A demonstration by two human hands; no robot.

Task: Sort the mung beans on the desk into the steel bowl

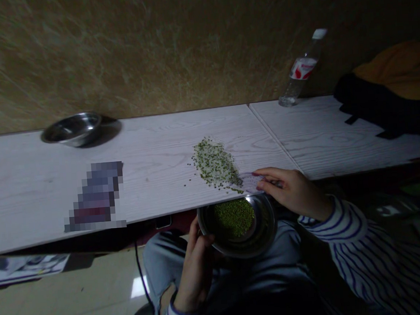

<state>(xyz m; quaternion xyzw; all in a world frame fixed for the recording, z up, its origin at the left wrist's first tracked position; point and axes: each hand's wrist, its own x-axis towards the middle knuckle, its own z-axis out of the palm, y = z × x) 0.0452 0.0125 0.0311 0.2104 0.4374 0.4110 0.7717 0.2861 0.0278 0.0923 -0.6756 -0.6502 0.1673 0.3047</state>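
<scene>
One bowl (265, 226) is gripped by our left hand (195, 265); our right hand (294, 189) pinches something see-through (250, 180). Beans (215, 163) at the bowl's eleven o'clock could spill if it slips.

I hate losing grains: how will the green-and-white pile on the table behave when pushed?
The pile will likely spread rather than move as one, being many small loose bits. Some may skid away easily, as strays lie apart on the table. Pushed over the near edge, some would probably drop into the bowl held there.
</scene>
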